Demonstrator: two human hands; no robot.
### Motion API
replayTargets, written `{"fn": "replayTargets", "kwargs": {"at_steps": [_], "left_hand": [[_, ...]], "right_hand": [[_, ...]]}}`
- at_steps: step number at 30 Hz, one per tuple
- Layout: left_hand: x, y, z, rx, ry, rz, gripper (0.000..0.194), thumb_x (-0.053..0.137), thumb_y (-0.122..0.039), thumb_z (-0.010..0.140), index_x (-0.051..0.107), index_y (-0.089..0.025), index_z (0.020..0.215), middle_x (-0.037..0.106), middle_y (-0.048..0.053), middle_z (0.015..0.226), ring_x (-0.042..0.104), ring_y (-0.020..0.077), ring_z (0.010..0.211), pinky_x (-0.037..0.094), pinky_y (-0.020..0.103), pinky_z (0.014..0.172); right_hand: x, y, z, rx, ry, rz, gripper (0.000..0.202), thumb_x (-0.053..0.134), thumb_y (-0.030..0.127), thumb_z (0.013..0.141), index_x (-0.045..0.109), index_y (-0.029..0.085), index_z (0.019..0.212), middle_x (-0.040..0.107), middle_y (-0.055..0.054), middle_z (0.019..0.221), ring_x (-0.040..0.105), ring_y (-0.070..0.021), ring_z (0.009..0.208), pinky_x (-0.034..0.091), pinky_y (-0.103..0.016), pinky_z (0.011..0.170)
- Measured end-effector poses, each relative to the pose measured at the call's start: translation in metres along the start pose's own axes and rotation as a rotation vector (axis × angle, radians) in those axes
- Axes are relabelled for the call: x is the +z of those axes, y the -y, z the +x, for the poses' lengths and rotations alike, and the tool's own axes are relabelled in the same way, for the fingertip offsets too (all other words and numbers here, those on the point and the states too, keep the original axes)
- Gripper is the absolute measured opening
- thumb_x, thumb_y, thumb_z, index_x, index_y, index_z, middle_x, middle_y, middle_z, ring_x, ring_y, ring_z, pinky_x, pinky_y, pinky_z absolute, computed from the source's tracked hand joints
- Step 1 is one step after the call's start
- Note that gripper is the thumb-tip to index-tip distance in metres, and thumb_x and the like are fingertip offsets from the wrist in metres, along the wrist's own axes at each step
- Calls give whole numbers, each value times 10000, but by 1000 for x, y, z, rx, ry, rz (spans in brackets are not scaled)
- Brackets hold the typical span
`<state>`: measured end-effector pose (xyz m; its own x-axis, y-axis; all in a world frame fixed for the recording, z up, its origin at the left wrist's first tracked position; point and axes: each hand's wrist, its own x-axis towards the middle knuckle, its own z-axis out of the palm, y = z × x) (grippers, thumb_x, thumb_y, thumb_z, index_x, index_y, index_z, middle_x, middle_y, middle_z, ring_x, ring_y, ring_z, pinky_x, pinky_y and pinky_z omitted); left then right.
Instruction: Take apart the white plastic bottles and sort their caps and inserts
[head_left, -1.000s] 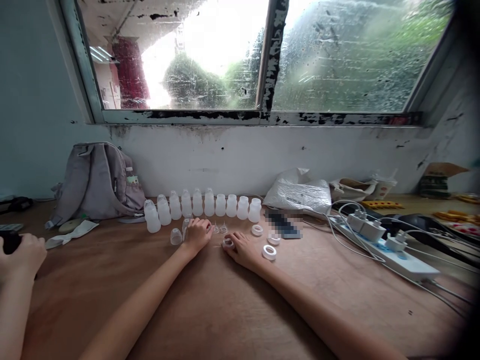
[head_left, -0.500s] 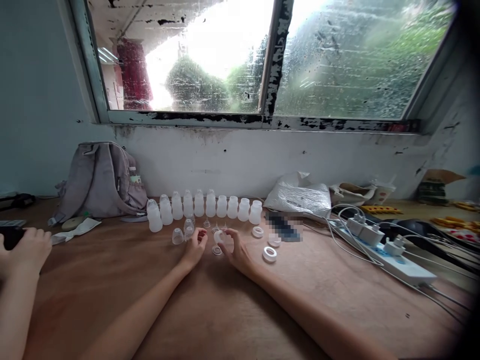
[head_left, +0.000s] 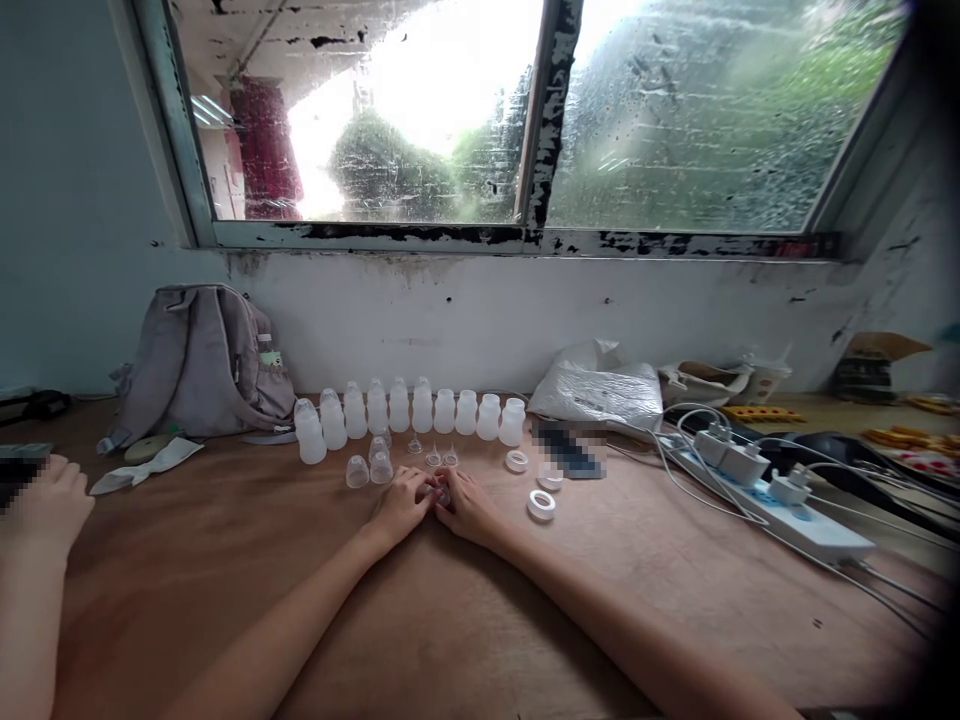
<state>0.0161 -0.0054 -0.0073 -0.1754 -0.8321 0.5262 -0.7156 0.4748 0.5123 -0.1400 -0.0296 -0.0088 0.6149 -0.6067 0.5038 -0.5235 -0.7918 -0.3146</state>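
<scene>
My left hand (head_left: 405, 503) and my right hand (head_left: 468, 510) meet low over the table, fingers closed round a small bottle nipple (head_left: 442, 494) and a white screw ring, mostly hidden by the fingers. Just beyond them, several clear nipples (head_left: 433, 459) stand on the table. To the left of my left hand are clear dome caps (head_left: 357, 472). White screw rings (head_left: 541, 506) lie right of my right hand. Behind everything runs a row of frosted baby bottles (head_left: 400, 408), those on the left with clear caps and the right ones uncapped.
A grey backpack (head_left: 202, 360) leans on the wall at left, near another person's hand (head_left: 56, 500) holding a dark device. A silver bag (head_left: 600, 385) lies at back right. The power strip (head_left: 780, 510) and its cables stretch along the right side.
My right hand has lowered the white ring to the nipple that lay on the table. My left hand has moved right, so both hands now meet there.
</scene>
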Motion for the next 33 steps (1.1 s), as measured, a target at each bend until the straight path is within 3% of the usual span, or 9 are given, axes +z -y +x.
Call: {"fn": "replayTargets", "kwargs": {"at_steps": [6,10,14,19,26,33], "left_hand": [[-3,3,4,-75,-19,-199,164,440,-282,796,571,-183,792,597,12,769,536,152,747,427,274,701],[-4,-3,4,-160,-28,-382,158,416,-297,800,520,-183,767,572,-22,707,542,115,653,431,225,622],[1,-9,2,-225,4,-488,193,422,-335,792,514,-172,751,549,-14,661,532,114,615,419,196,515],[6,-11,0,-306,-34,-604,258,422,-378,790,467,-174,940,579,41,833,561,135,664,428,193,447],[0,-22,-5,-145,26,-529,215,392,-359,821,492,-180,886,550,30,813,552,122,687,464,216,568],[-1,-20,-3,-174,71,-520,196,337,-321,826,480,-188,824,525,-9,710,519,104,608,439,210,573]], "right_hand": [[-9,7,-2,-79,6,50,379,521,231,728,386,168,1076,522,-107,1069,479,-220,983,381,-368,828],[-14,9,-4,-130,-45,81,373,456,146,735,384,175,1100,520,-102,1059,477,-208,978,383,-351,833],[-9,4,-5,-69,-108,39,260,395,111,745,442,185,990,555,-79,938,509,-189,870,408,-313,772],[-3,-3,-4,52,-183,-6,155,380,149,768,450,195,898,558,-62,846,521,-177,772,413,-282,698],[-2,-6,-3,124,-222,-39,124,365,159,770,433,190,869,544,-55,793,516,-175,714,407,-269,641],[-2,-5,-4,88,-167,-75,148,365,127,741,437,190,855,556,-60,787,512,-178,708,397,-263,626]]}}
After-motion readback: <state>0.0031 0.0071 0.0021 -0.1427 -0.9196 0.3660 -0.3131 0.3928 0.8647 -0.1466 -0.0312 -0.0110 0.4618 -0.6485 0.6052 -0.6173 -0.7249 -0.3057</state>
